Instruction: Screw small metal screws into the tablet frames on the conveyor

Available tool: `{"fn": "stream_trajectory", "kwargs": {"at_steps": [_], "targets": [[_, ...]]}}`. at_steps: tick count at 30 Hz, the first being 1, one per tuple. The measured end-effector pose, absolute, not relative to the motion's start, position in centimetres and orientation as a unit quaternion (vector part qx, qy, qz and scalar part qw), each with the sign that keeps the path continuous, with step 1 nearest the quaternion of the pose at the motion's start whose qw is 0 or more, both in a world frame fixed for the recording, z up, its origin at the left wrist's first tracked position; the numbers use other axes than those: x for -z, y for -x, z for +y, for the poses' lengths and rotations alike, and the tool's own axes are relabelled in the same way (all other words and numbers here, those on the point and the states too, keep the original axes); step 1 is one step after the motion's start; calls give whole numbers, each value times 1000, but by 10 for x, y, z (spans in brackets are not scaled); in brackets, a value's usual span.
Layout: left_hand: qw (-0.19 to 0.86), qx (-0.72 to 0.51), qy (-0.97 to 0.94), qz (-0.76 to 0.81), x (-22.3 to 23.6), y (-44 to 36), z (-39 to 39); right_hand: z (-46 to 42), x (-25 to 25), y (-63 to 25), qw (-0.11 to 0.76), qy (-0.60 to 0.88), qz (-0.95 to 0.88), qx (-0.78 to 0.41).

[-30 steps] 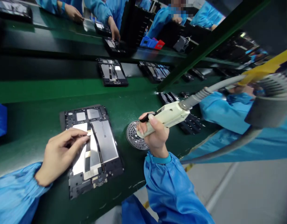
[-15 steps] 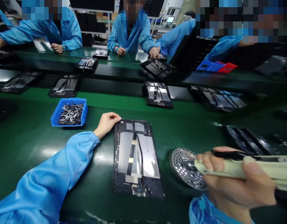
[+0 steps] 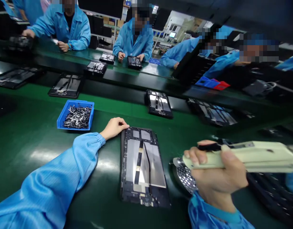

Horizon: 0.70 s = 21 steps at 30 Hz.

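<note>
An opened tablet point(image 3: 157, 162) lies on the green bench, its metal plates, dark flex strip and black cable facing up. My left hand point(image 3: 115, 128) pinches the tablet's upper left corner with fingers closed. To the right, my right hand point(image 3: 219, 171) is wrapped round a pale green electric screwdriver point(image 3: 258, 157), held nearly level above the bench. Behind that hand, partly hidden, is a round perforated metal dish point(image 3: 186, 176). The screwdriver's tip is hidden or too blurred to make out.
A blue bin point(image 3: 62, 119) of small metal parts stands left of my left hand. More opened tablets lie along the far side, including one tablet point(image 3: 159, 103) ahead and another point(image 3: 65, 85) at left. Co-workers in blue smocks point(image 3: 134, 36) sit opposite.
My right hand and the screwdriver have moved left and slightly up, now covering more of the dish. My left hand stays on the tablet's corner. A co-worker opposite now holds a tablet close in both hands.
</note>
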<state>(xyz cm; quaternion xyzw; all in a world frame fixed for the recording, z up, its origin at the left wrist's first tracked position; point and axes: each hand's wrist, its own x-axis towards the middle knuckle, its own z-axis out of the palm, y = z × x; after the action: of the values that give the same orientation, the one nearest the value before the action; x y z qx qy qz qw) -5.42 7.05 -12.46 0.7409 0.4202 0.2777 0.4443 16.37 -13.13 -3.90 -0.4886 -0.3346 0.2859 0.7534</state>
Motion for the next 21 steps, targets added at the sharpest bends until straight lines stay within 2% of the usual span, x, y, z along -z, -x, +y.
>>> {"fn": "stream_trajectory", "kwargs": {"at_steps": [6, 12, 21], "targets": [[443, -275, -751, 405, 131, 53, 72, -60, 27, -116, 745, 420, -405, -323], [454, -261, -750, 403, 132, 51, 77, 13, 41, -72, 762, 415, -391, -308], [466, -244, -744, 412, 130, 47, 79, 41, 62, -66, 753, 444, -374, -311]]}}
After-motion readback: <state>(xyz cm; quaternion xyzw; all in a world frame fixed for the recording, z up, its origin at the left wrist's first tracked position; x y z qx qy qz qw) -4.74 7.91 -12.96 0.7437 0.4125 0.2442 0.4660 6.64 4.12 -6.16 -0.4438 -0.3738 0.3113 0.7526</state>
